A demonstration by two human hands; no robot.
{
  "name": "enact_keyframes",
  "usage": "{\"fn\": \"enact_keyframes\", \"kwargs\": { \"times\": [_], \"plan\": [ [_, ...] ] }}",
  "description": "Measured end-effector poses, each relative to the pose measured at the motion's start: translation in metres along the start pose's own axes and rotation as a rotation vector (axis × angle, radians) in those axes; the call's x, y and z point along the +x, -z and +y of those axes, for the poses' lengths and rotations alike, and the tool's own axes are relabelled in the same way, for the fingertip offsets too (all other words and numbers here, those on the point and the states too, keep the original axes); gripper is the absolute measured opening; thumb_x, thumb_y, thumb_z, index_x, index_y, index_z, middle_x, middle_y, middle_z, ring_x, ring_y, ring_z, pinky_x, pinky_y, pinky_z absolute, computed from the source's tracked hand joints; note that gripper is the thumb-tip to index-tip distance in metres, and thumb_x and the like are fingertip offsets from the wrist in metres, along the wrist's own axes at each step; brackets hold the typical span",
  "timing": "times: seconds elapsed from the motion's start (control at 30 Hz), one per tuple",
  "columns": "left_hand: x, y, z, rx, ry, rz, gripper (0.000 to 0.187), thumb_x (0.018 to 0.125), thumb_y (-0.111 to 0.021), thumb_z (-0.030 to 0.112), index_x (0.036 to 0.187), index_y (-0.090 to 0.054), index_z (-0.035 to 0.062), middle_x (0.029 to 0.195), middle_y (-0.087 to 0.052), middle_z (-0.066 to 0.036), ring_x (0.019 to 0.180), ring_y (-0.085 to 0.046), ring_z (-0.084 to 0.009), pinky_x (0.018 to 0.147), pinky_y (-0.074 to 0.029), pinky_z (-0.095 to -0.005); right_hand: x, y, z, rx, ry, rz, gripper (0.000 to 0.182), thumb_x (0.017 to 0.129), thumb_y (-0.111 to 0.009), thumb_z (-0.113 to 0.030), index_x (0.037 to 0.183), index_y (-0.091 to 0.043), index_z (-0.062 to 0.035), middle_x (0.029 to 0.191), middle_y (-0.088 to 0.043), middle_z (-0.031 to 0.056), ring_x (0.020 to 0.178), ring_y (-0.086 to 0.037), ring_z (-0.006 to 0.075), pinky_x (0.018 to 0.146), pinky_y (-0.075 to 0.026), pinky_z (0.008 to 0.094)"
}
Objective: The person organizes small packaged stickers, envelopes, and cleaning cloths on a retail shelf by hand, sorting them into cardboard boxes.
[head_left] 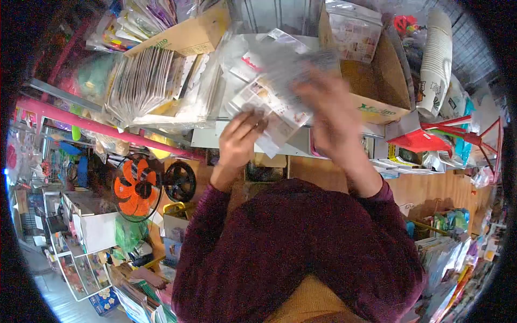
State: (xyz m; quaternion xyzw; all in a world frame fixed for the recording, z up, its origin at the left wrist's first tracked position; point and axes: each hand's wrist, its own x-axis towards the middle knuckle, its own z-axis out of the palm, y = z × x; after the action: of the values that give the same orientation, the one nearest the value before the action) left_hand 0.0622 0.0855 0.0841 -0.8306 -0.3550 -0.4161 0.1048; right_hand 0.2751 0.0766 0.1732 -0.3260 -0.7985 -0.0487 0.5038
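Note:
My left hand (239,137) is closed, thumb and fingers pinching the near left edge of a printed card packet (280,105) in clear plastic. The packet is held tilted above the white tabletop (212,138). My right hand (331,105) is at the packet's right side, its fingers smeared by motion, so I cannot tell what they grip. Beside those fingers a greyish, see-through plastic sheet (285,64) is blurred too. More printed packets (283,37) lie behind, partly hidden by the blur.
On the left, a tightly packed row of wrapped cards (142,83) stands near a cardboard box (186,40). An open cardboard box (385,86) sits at the right, with stacked paper cups (435,64) beyond it. An orange fan (135,187) stands lower left.

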Motion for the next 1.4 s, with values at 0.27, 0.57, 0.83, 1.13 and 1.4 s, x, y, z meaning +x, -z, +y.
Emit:
{"fn": "enact_keyframes", "kwargs": {
  "times": [0.27,0.57,0.83,1.13,1.4],
  "plan": [
    [-0.022,-0.014,-0.009,0.027,0.078,-0.077,0.023,0.061,-0.059,-0.002,0.081,-0.067,0.0035,0.09,-0.066,-0.007,0.092,-0.061,-0.0225,0.077,-0.052,-0.0318,-0.048,-0.102,0.032,-0.075,0.105,-0.372,0.04,0.066,-0.061,-0.01,0.106,-0.058,-0.0016,0.123,-0.048,0.0194,0.114,-0.045,0.0367,0.094,-0.041,0.0396],
    [-0.019,-0.006,-0.008,-0.069,0.093,-0.081,0.029,0.062,-0.056,-0.008,0.086,-0.068,0.0026,0.093,-0.066,-0.009,0.093,-0.062,-0.0238,0.079,-0.052,-0.0324,-0.051,-0.097,0.055,-0.165,-0.19,-0.26,0.033,0.069,-0.053,-0.001,0.101,-0.06,0.0003,0.114,-0.055,0.0213,0.105,-0.052,0.0364,0.096,-0.039,0.039],
    [0.005,0.02,-0.021,-0.06,0.052,-0.128,0.035,0.064,-0.051,-0.012,0.09,-0.068,0.0039,0.095,-0.067,-0.01,0.096,-0.062,-0.0246,0.084,-0.051,-0.0354,-0.079,-0.027,0.019,0.439,-0.195,-0.232,0.037,0.058,-0.051,0.007,0.092,-0.062,-0.0006,0.099,-0.059,0.0184,0.097,-0.055,0.0344,0.083,-0.045,0.0413],
    [0.186,0.069,-0.037,-0.064,0.029,0.253,0.015,0.078,-0.058,0.001,0.092,-0.064,-0.0038,0.085,-0.066,-0.015,0.075,-0.063,-0.0166,0.068,-0.048,-0.0282,-0.087,-0.015,0.031,0.236,-0.176,-0.108,0.041,0.059,-0.057,0.005,0.098,-0.06,-0.0041,0.1,-0.056,0.0167,0.091,-0.055,0.0356,0.079,-0.047,0.0414],
    [0.308,-0.013,0.008,-0.179,-0.223,0.056,0.024,0.078,-0.061,0.007,0.098,-0.062,-0.0054,0.085,-0.065,-0.021,0.077,-0.066,-0.0236,0.068,-0.049,-0.0292,-0.082,-0.052,0.05,-0.035,-0.069,-0.105,0.028,0.062,-0.06,-0.007,0.09,-0.057,-0.0041,0.087,-0.053,0.0155,0.081,-0.055,0.0325,0.07,-0.047,0.0392]
  ]
}}
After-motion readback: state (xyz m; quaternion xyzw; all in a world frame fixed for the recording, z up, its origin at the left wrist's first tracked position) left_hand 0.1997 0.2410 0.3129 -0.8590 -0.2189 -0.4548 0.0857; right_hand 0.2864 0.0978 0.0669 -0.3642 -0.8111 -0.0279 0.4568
